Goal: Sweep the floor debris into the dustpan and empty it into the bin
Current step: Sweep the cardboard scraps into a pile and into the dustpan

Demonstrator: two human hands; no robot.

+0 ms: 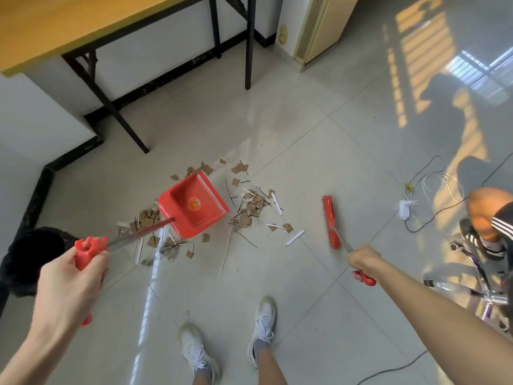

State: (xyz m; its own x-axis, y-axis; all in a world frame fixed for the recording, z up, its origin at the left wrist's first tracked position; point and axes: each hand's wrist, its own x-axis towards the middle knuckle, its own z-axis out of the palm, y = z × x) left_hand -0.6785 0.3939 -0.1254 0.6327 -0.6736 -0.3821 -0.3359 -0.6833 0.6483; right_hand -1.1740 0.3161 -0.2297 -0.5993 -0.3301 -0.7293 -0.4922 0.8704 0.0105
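Observation:
A red dustpan (pixel 194 205) on a long metal shaft sits over the middle of a debris pile (pixel 249 207) of brown cardboard scraps, white strips and thin dark sticks on the tiled floor. My left hand (pixel 69 282) grips the red handle at the shaft's near end. My right hand (pixel 363 261) grips the red handle of a broom whose red head (pixel 331 222) is to the right of the pile, apart from it. A black bin (pixel 30 254) stands at the left, partly hidden behind my left hand.
A wooden table with black metal legs (pixel 111 107) stands at the back left against the wall. White and black cables (pixel 427 195) lie on the floor at right. Another person's leg (pixel 488 218) and a chrome chair base (pixel 472 276) are at the right edge. My feet (pixel 230 337) are below.

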